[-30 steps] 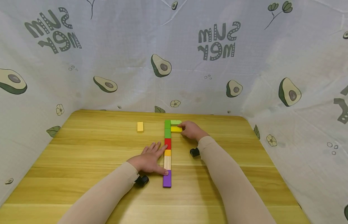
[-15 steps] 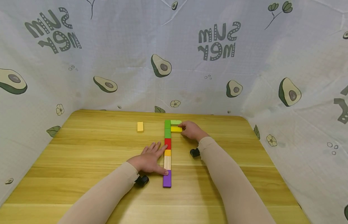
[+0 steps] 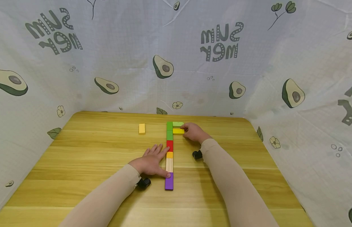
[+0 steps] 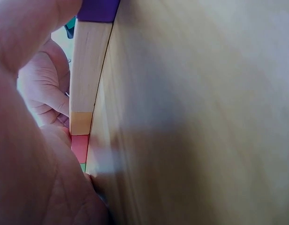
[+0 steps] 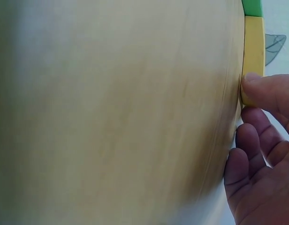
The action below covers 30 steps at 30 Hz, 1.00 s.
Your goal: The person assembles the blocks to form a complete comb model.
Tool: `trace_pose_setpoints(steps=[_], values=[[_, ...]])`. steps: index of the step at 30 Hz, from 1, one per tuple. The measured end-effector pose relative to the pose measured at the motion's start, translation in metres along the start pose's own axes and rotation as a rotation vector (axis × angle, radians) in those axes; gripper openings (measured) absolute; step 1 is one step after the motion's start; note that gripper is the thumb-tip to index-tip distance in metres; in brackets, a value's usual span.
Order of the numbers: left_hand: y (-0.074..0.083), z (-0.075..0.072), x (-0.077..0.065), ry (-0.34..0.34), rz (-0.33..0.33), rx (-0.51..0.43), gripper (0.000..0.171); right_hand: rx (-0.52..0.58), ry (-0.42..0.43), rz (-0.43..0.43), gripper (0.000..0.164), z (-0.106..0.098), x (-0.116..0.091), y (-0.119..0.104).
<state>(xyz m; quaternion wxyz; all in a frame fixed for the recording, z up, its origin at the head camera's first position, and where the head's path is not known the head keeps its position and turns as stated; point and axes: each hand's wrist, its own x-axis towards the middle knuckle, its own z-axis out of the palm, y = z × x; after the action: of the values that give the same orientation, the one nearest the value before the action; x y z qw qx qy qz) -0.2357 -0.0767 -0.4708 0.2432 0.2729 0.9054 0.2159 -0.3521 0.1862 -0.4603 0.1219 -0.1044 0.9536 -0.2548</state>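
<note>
Toy blocks form a straight column in the head view: two green blocks (image 3: 170,135), a red block (image 3: 170,145), an orange block (image 3: 170,154), a bare-wood block (image 3: 169,165) and a purple block (image 3: 169,184). My left hand (image 3: 149,164) lies spread beside the column, its thumb on the purple block and index fingertip at the red one. To the right of the green blocks, a yellow block (image 3: 178,131) points sideways, a narrow gap below a light green block (image 3: 178,124). My right hand (image 3: 193,132) pinches the yellow block's outer end; its thumb (image 5: 264,91) shows on it.
A loose light-orange block (image 3: 141,129) lies at the back left of the wooden table (image 3: 88,151). A printed cloth (image 3: 190,85) hangs behind the table and along both sides. Small black cameras (image 3: 143,183) sit at both wrists.
</note>
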Motion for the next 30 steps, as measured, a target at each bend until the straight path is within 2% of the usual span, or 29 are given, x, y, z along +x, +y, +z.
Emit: trace_pose_setpoints(steps=[7, 13, 20, 24, 30], values=[[-0.005, 0.007, 0.008, 0.010, -0.003, -0.002, 0.124, 0.047, 0.034, 0.002, 0.049, -0.005, -0.007, 0.008], [-0.002, 0.002, 0.003, -0.001, 0.012, -0.019, 0.123, 0.057, 0.014, -0.012, 0.052, -0.027, -0.023, 0.018], [-0.004, 0.007, 0.006, -0.007, -0.009, -0.002, 0.123, 0.068, -0.009, -0.009, 0.050, -0.049, -0.042, 0.044], [-0.007, 0.009, 0.009, 0.002, -0.015, 0.001, 0.123, 0.028, -0.011, -0.020, 0.049, -0.055, -0.053, 0.059], [-0.007, 0.009, 0.009, 0.001, -0.013, -0.013, 0.123, 0.020, -0.022, 0.011, 0.047, -0.061, -0.066, 0.079]])
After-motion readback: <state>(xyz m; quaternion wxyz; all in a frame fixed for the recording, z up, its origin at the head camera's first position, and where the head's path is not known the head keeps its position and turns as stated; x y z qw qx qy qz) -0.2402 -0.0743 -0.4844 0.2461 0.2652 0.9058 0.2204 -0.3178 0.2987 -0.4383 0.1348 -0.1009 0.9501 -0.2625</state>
